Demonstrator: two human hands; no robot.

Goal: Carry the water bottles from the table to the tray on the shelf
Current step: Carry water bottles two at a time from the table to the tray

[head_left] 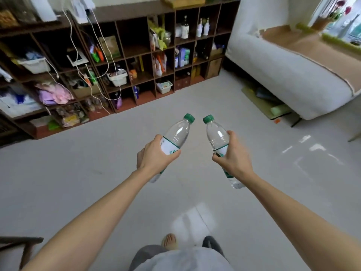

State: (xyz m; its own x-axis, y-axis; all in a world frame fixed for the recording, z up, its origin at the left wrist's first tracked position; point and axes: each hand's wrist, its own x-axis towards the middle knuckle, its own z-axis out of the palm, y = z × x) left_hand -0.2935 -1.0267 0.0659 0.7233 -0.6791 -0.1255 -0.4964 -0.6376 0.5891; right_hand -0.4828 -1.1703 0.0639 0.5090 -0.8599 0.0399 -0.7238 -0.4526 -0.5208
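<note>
I hold two clear water bottles with green caps over the grey floor. My left hand (156, 154) is wrapped around the label of the left bottle (178, 132), whose cap tilts up and to the right. My right hand (233, 156) grips the right bottle (215, 133) at its label, cap tilted up and to the left. Both bottle bases poke out below my hands. The dark wooden shelf (125, 55) stands ahead along the wall, its cubbies full of goods. A wooden tray (182, 1) rests on the shelf's top, cut off by the frame edge.
A table draped in white cloth (289, 75) stands at the right, with flat items stored beneath it. White cords (78, 65) hang down the shelf front. A dark wooden chair part (21, 243) shows at the bottom left. Open grey floor (97, 163) lies between me and the shelf.
</note>
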